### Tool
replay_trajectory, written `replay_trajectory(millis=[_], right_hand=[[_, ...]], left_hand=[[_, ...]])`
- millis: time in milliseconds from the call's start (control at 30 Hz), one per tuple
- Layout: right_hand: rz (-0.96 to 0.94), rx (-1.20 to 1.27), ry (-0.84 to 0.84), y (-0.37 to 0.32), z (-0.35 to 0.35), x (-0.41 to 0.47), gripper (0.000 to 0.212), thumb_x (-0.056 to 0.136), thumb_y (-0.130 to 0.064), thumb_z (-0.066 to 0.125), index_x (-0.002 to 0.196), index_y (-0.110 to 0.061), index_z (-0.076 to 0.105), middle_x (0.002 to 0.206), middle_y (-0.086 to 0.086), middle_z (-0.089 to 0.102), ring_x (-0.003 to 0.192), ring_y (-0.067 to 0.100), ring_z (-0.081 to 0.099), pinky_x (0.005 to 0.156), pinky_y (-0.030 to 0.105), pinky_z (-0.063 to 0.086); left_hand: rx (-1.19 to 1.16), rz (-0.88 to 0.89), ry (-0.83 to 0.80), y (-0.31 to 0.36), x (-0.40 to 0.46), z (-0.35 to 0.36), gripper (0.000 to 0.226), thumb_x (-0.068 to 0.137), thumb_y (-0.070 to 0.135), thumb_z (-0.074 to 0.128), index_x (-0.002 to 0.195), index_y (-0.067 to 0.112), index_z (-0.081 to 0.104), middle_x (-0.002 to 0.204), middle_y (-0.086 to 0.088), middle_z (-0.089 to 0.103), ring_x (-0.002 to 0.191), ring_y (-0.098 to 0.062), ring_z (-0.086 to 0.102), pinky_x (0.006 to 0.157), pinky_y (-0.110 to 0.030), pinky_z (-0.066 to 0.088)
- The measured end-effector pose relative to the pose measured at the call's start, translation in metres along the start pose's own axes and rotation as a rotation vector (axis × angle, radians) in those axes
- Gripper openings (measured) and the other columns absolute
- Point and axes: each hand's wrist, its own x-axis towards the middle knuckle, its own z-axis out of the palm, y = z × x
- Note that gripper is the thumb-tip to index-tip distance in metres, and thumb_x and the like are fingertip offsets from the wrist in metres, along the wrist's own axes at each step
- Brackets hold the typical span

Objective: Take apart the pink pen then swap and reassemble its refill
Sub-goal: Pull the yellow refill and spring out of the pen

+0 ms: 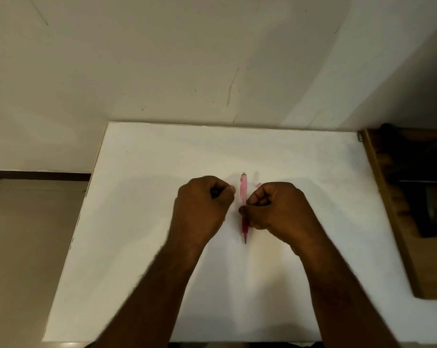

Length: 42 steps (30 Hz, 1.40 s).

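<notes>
The pink pen [244, 194] lies lengthwise on the white table [142, 222], its tip pointing toward me and its pale clicker end pointing away. My right hand [275, 209] rests just right of it, thumb and fingertips pinching the barrel near its middle. A small pink bit [259, 184] shows just beyond that hand's knuckles; what it is I cannot tell. My left hand [202, 204] is curled into a fist to the left of the pen, a small gap away from it. Whether the fist holds anything is hidden.
A wall rises right behind the table's far edge. At the right edge stands a brown wooden piece of furniture [398, 209] with dark items on it. The floor lies beyond the table's left edge.
</notes>
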Motion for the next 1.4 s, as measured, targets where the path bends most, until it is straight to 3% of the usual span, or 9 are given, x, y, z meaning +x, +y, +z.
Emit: replay_trajectory(millis=[133,333,533,700,833,967,1200,1333,1400], right_hand=[[-0.003,-0.141,0.034,-0.001,0.006,0.001,0.015,0.077,-0.030,0.086,0.073,-0.022,0.074,0.075,-0.002,0.076,0.076,0.019,0.074,0.085,0.041,0.060],[0.005,-0.212,0.060,-0.003,0.011,0.001,0.015,0.081,-0.033,0.084,0.080,-0.021,0.074,0.080,-0.001,0.076,0.079,0.016,0.072,0.087,0.036,0.059],[0.010,-0.208,0.074,-0.003,0.012,0.000,0.019,0.078,-0.035,0.085,0.074,-0.023,0.071,0.077,-0.004,0.075,0.078,0.017,0.072,0.085,0.037,0.059],[0.017,-0.204,0.084,-0.003,0.009,0.000,0.027,0.078,-0.043,0.085,0.071,-0.022,0.069,0.068,-0.005,0.074,0.071,0.015,0.072,0.081,0.039,0.060],[-0.014,0.115,0.209,-0.006,0.003,0.001,0.024,0.082,-0.043,0.082,0.075,-0.023,0.070,0.064,-0.004,0.074,0.058,0.012,0.073,0.075,0.044,0.063],[-0.044,0.459,0.178,-0.015,0.008,0.000,0.008,0.086,-0.024,0.081,0.089,-0.019,0.075,0.079,0.002,0.079,0.072,0.016,0.077,0.074,0.036,0.065],[-0.024,0.575,0.129,-0.022,0.017,0.000,0.009,0.084,-0.010,0.081,0.086,-0.014,0.073,0.082,0.010,0.079,0.075,0.023,0.077,0.072,0.030,0.063],[-0.056,0.612,0.186,-0.024,0.023,0.001,0.009,0.084,-0.007,0.080,0.083,-0.013,0.073,0.072,0.001,0.076,0.066,0.013,0.072,0.068,0.026,0.060],[-0.094,0.567,0.233,-0.024,0.025,0.003,0.014,0.084,-0.006,0.078,0.081,-0.018,0.073,0.071,-0.002,0.076,0.067,0.014,0.073,0.069,0.030,0.062]], left_hand=[[0.243,-0.022,0.159,-0.008,0.003,-0.004,0.021,0.084,0.046,0.074,0.081,0.026,0.069,0.067,0.017,0.061,0.066,-0.005,0.059,0.057,-0.016,0.038],[0.387,-0.065,0.115,-0.010,0.001,0.004,0.038,0.076,0.058,0.077,0.092,0.025,0.067,0.084,0.009,0.067,0.076,-0.012,0.059,0.066,-0.024,0.038],[0.420,-0.097,0.102,-0.008,0.001,0.004,0.021,0.077,0.043,0.075,0.086,0.025,0.070,0.083,0.007,0.070,0.073,-0.015,0.063,0.063,-0.025,0.043],[0.411,-0.073,0.070,-0.005,0.000,-0.001,0.015,0.074,0.037,0.074,0.077,0.024,0.068,0.072,0.009,0.067,0.063,-0.010,0.058,0.052,-0.018,0.035],[0.355,0.026,0.112,-0.003,-0.003,-0.007,0.013,0.069,0.035,0.073,0.075,0.025,0.067,0.067,0.008,0.066,0.062,-0.011,0.061,0.054,-0.020,0.040],[0.359,0.133,0.126,0.001,-0.006,-0.013,0.013,0.068,0.036,0.074,0.072,0.027,0.066,0.067,0.008,0.063,0.060,-0.010,0.057,0.052,-0.020,0.036],[0.330,0.191,0.151,-0.001,-0.012,-0.024,0.015,0.061,0.037,0.071,0.068,0.024,0.068,0.064,0.007,0.064,0.060,-0.010,0.060,0.053,-0.021,0.042],[0.340,0.167,0.152,-0.005,-0.014,-0.034,0.015,0.058,0.036,0.071,0.066,0.024,0.068,0.060,0.008,0.063,0.058,-0.010,0.060,0.052,-0.019,0.038],[0.321,0.138,0.169,-0.007,-0.014,-0.041,0.015,0.057,0.036,0.070,0.066,0.024,0.067,0.058,0.009,0.064,0.057,-0.008,0.061,0.051,-0.019,0.040]])
